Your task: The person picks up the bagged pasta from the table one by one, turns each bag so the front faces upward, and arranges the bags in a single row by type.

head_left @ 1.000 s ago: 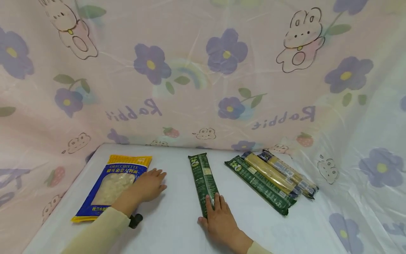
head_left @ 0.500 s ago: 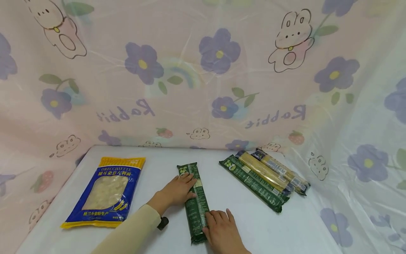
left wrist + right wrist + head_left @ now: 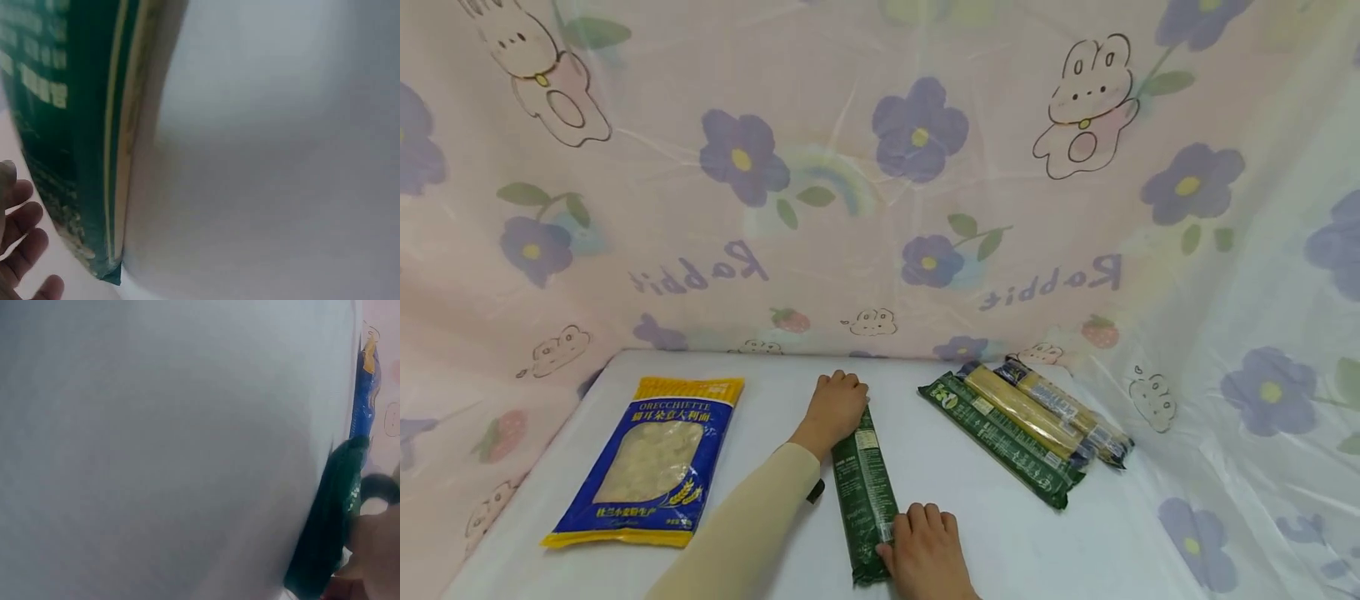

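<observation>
A long green pasta packet (image 3: 861, 492) lies lengthwise on the white table in the head view. My left hand (image 3: 837, 408) grips its far end, fingers bent down over it and covering that end. The left wrist view shows the green packet (image 3: 75, 125) close up, with fingers (image 3: 25, 237) beside one end. At the near right edge my right hand (image 3: 928, 546) rests, its thumb touching the packet; bent fingertips are hidden, so a pinch cannot be confirmed. In the right wrist view, the green packet (image 3: 328, 519) stands at the right, partly behind a blurred hand.
On the left lies a blue and yellow orecchiette bag (image 3: 651, 462). To the right, a second green packet (image 3: 1000, 437) lies slanted beside two clear packets of long pasta (image 3: 1026, 408). A patterned cloth (image 3: 820, 208) hangs behind the table (image 3: 1000, 542).
My left hand has moved from the orecchiette bag to the green packet, then up to its far end. The packet has shifted nearer and left; my right hand has slid from its top to its edge.
</observation>
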A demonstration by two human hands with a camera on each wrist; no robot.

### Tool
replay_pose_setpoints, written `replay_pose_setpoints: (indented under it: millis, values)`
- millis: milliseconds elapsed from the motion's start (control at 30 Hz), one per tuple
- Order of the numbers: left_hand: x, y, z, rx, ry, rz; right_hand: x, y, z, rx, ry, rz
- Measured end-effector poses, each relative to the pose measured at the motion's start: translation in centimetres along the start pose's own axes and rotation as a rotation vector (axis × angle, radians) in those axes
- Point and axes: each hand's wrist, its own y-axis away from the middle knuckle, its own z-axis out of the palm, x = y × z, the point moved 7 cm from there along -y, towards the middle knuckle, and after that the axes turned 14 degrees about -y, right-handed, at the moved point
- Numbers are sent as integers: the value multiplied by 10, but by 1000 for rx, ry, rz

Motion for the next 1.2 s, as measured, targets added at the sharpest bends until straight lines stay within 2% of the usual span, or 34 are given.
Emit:
replay_pose_setpoints:
  millis: [133,267,500,600,667,733,833,1067,1200]
  values:
    - [-8,-3,9,-54,-31,-40,-7,-1,4,5,5,-21]
    - [-12,1,18,-99,-42,-70,-13,1,6,21,18,-54]
    - [-8,7,27,-73,-15,-75,-16,5,7,37,-8,-70]
    - [-6,10,28,-27,-22,-63,-16,8,6,44,-13,-89]
    - [-7,10,26,35,-28,-66,-14,7,4,49,-10,-94]
    - [-9,9,23,101,-31,-69,-10,5,1,56,-2,-86]
    - [-13,8,18,159,-33,-72,-4,3,-3,57,9,-56]
    - [-18,10,5,233,-4,-76,5,3,-4,-22,-24,33]
    - [-16,10,-1,282,8,-70,6,1,-5,-34,-44,61]
